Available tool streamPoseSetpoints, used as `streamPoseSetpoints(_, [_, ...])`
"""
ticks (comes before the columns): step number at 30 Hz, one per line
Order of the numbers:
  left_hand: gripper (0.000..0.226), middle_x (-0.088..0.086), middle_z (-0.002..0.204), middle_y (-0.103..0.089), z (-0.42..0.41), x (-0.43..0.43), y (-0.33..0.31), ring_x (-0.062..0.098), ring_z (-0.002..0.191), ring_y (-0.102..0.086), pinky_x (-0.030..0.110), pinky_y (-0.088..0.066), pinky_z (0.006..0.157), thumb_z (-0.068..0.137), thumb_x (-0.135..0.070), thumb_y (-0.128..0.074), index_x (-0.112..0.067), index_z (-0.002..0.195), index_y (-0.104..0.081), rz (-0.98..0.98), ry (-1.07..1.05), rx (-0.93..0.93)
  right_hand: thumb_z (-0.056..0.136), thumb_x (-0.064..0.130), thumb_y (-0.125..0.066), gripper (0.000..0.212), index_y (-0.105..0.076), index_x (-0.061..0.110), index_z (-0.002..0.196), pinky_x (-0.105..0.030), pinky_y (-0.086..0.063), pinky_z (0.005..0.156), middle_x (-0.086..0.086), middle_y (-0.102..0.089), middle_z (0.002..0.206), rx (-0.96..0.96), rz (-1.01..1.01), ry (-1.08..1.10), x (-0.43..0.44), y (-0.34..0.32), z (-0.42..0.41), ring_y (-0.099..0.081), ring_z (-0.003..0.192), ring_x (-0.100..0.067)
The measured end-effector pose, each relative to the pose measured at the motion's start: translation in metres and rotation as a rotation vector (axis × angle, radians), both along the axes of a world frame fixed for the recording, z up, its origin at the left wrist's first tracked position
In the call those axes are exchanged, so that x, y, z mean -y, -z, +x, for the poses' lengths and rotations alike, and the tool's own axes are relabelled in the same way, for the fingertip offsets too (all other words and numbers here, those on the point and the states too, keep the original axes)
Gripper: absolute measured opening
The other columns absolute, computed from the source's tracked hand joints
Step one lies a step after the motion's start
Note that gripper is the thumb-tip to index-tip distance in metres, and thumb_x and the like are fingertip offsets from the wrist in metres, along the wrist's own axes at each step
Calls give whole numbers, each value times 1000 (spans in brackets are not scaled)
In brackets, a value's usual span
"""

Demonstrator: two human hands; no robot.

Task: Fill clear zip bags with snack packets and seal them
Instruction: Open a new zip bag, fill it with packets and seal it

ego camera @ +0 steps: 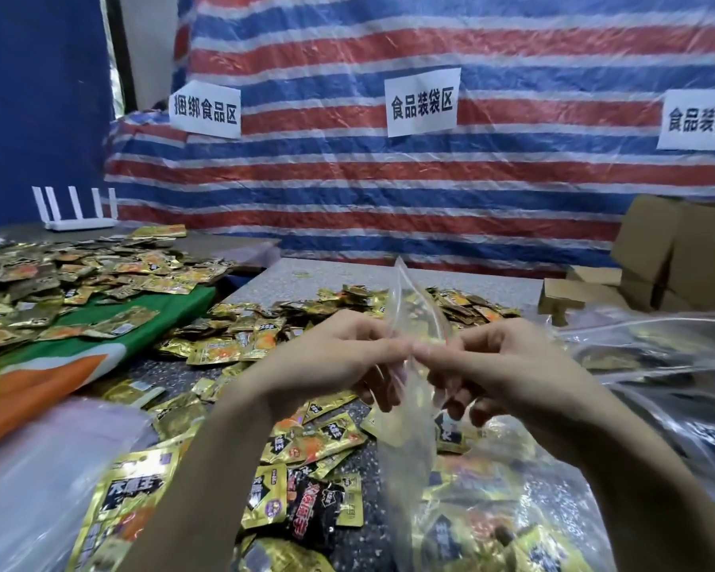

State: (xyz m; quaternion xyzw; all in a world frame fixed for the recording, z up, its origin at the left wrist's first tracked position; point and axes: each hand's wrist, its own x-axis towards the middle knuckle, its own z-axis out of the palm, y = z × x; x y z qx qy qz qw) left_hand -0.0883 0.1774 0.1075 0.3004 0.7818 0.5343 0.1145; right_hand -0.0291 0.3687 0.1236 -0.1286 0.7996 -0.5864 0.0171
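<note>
— Bright, even, diffuse. No hard shadows; only soft shade on the packets [318, 437] below centre.
— Glare?
— Sheen across the clear film over the tarp [430, 192]; glints off foil.
— Sharp anywhere?
— Mid-frame only: legible print on the signs [422, 102]. Soft elsewhere. Haze of smeared plastic [38, 468] at lower left, same streaking along the right edge. Blur low on the bag [409, 447].
— Distortion?
— Wide-angle bowing: curved tarp stripes, leaning boxes [677, 258] at far right.
</note>
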Motion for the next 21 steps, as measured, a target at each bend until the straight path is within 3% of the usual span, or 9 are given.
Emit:
streamPoseSetpoints(4, [34, 8, 71, -68, -10, 22, -5, 19, 62, -66, 25, -53, 57, 82, -37, -64, -3, 84, -69, 179, -78, 101, 78, 26, -78, 27, -67, 14, 56, -18, -36, 41, -7, -58, 55, -51, 48, 211, -12, 2, -7, -47, 46, -12])
streamPoseSetpoints(6, [37, 9, 69, -68, -15, 27, -4, 19, 61, -66, 25, -53, 55, 83, -36, -66, 0, 87, -67, 219, -98, 119, 69, 26, -82, 23, -65, 13, 74, -26, -46, 51, -11, -66, 73, -187, 118, 283, -11, 3, -7, -54, 57, -16])
streamPoseSetpoints(7, [36, 9, 69, -68, -16, 27, -3, 20, 60, -66, 26, -53, 54, 86, -35, -65, 1, 91, -65, 232, -106, 129, 65, 29, -83, 31, -64, 17, 84, -27, -50, 58, -1, -68, 85, -316, 186, 308, -10, 4, -7, -57, 64, -13])
streamPoseSetpoints(9, [29, 7, 65, -68, -18, 24, 0, 19, 57, -66, 28, -54, 53, 91, -32, -60, -3, 89, -63, 268, -127, 165, 68, 40, -82, 37, -65, 28, 98, -15, -47, 63, 23, -62, 100, -611, 299, 274, -7, 3, -5, -55, 69, -6])
streamPoseSetpoints(12, [36, 7, 63, -67, -21, 18, 3, 18, 55, -66, 27, -54, 52, 97, -30, -54, 4, 103, -64, 294, -131, 217, 85, 53, -62, 28, -73, 30, 97, -11, -44, 61, 23, -63, 114, -722, 364, 58, -1, 4, -2, -61, 75, -12])
streamPoseSetpoints(14, [40, 6, 65, -65, -25, 19, 4, 18, 55, -65, 27, -54, 52, 96, -30, -54, 5, 112, -62, 329, -135, 252, 90, 47, -56, 30, -75, 24, 92, -10, -42, 60, 19, -68, 104, -680, 405, -52, -2, 6, -3, -62, 76, -11])
streamPoseSetpoints(17, [30, 3, 63, -62, -30, 24, 6, 18, 53, -61, 30, -51, 56, 86, -38, -57, -9, 85, -65, 388, -110, 280, 89, 34, -61, 19, -74, 20, 86, -12, -40, 55, 13, -67, 76, -609, 456, -82, -8, 8, -4, -58, 64, -6])
streamPoseSetpoints(19, [38, 6, 65, -63, -36, 30, 9, 20, 57, -61, 30, -50, 58, 86, -50, -58, -16, 73, -66, 373, -60, 262, 88, 29, -58, 17, -72, 19, 84, -18, -44, 54, 8, -68, 75, -615, 422, -39, -13, 5, -4, -61, 64, -11])
streamPoseSetpoints(21, [51, 8, 70, -64, -45, 35, 15, 22, 61, -62, 26, -49, 56, 86, -64, -54, -15, 75, -64, 333, -40, 248, 88, 27, -57, 16, -70, 20, 81, -31, -48, 54, 2, -68, 74, -648, 388, 5, -16, 2, -3, -61, 64, -17])
